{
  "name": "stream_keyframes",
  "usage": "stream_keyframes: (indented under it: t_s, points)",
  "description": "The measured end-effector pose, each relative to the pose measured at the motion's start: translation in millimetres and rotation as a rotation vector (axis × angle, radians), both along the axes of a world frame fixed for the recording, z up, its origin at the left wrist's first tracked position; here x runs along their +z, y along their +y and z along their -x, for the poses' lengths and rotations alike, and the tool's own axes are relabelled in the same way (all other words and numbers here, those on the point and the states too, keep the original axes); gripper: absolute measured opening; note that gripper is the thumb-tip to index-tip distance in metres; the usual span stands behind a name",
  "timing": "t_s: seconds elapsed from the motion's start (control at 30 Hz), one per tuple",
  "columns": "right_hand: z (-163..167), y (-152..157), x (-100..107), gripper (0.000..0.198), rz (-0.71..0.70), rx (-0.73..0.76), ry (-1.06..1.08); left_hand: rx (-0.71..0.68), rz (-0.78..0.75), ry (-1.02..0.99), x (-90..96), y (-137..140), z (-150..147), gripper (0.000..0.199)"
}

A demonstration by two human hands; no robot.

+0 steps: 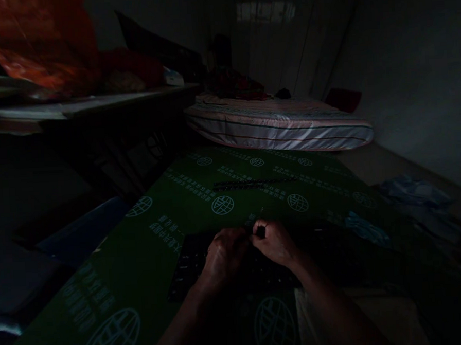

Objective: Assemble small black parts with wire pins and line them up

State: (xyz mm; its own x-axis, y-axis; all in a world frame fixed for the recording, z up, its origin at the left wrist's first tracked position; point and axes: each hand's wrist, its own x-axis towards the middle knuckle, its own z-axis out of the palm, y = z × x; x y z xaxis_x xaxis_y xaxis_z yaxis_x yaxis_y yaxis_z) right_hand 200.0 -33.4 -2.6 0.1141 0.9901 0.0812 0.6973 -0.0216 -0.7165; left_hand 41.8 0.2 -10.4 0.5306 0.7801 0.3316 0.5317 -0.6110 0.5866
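Note:
A black keyboard lies on the green surface in front of me, its middle covered by my hands and forearms. My left hand rests over the keyboard's upper left half with its fingers curled inward. Beside it, my right hand is closed, thumb and forefinger bent into a ring near the keyboard's far edge. The two hands' fingertips almost meet. A faint thin line rises above the right hand, but the dim light hides what the fingers grip.
The green surface carries white globe prints and lettering. A narrow dark strip lies beyond the keyboard. A crumpled blue cloth or wrapper is to the right, and a pale flat thing lies below. Behind stands a striped mattress; a cluttered shelf is left.

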Motion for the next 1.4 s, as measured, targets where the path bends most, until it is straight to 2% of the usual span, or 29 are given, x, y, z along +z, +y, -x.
stream_keyframes:
  t_s: [0.1, 0.2, 0.3, 0.5, 0.97, 1.23, 1.4]
  points:
    - [4.5, 0.7, -1.7, 0.009, -0.054, -0.065, -0.028, -0.059, -0.113, 0.081, -3.0, 0.7, -5.5, 0.021]
    - [6.7, 0.1, -3.6, 0.014, -0.12, -0.092, -0.024, -0.077, -0.139, 0.124, -5.3, -0.7, -13.8, 0.027]
    - [7.9, -1.1, -6.0, 0.014, -0.15, -0.12, -0.013, -0.058, -0.127, 0.116, -5.8, -2.6, -20.8, 0.031]
    - [9.3, -1.8, -12.3, 0.014, -0.172, -0.153, 0.034, -0.069, -0.016, 0.056, -4.7, 0.5, -23.5, 0.027]
    - [8.1, -2.3, -14.3, 0.01, -0.151, -0.185, 0.19, -0.076, -0.042, 0.05, -6.1, 1.3, -22.8, 0.021]
    - [6.4, -2.5, -10.2, 0.005, -0.182, -0.243, 0.339, -0.099, 0.012, 0.013, -0.7, -1.6, -24.0, 0.015]
    - [4.3, -1.1, -12.4, 0.01, -0.181, -0.172, 0.485, -0.08, 0.044, -0.064, 2.1, -4.2, -21.1, 0.018]
